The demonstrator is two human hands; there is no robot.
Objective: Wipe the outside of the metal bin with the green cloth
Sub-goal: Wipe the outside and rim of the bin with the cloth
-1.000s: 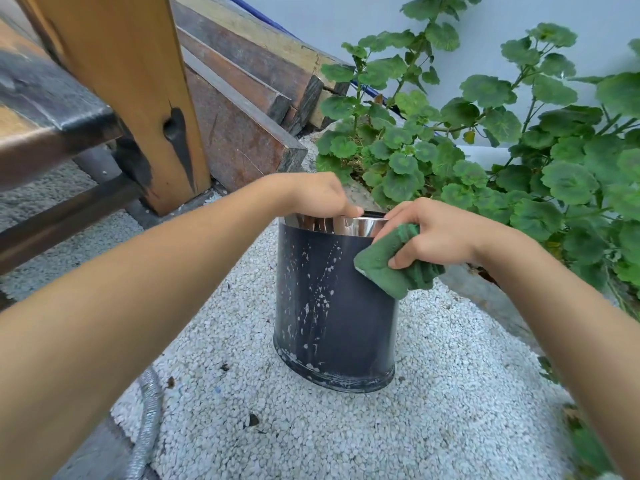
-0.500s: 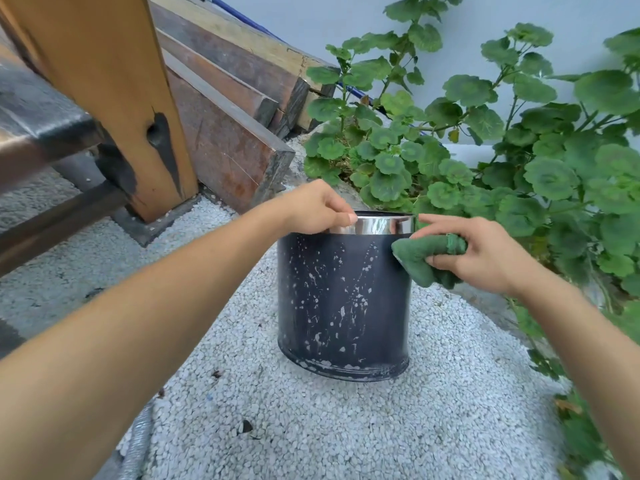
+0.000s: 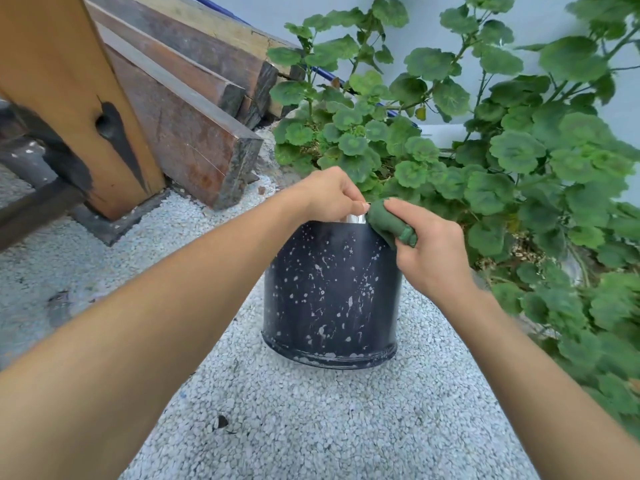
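The metal bin (image 3: 330,292) stands upright on pale pebbled ground (image 3: 311,427), just below the middle of the head view. Its outer wall is dark, near black, and flecked all over with pale spots and streaks; a raised band runs round the foot, with more pale marks along it. At the top a strip of bright bare metal shows at the rim, between the two hands.

The left hand (image 3: 329,195) reaches in from 8 o'clock and is closed over the rim at the bin's 12 o'clock edge, fingers curled down and thumb pressed against the shiny strip. The right hand (image 3: 427,249) comes in from 4 o'clock and is clenched around the green cloth (image 3: 389,221), which is bunched into a wad. The free end of the wad pokes out past the thumb and forefinger and presses on the bin's upper wall at about 1 o'clock, right against the rim and just beside the left thumb. How much of the cloth lies inside the fist cannot be told.

At 10 o'clock from the bin a thick wooden post (image 3: 79,98) with a dark knot stands on a dark base plate, and a stack of weathered timber beams (image 3: 194,109) lies behind it. From 12 to 4 o'clock a leafy plant (image 3: 502,161) with round scalloped leaves crowds close to the bin, against a pale wall (image 3: 433,15).
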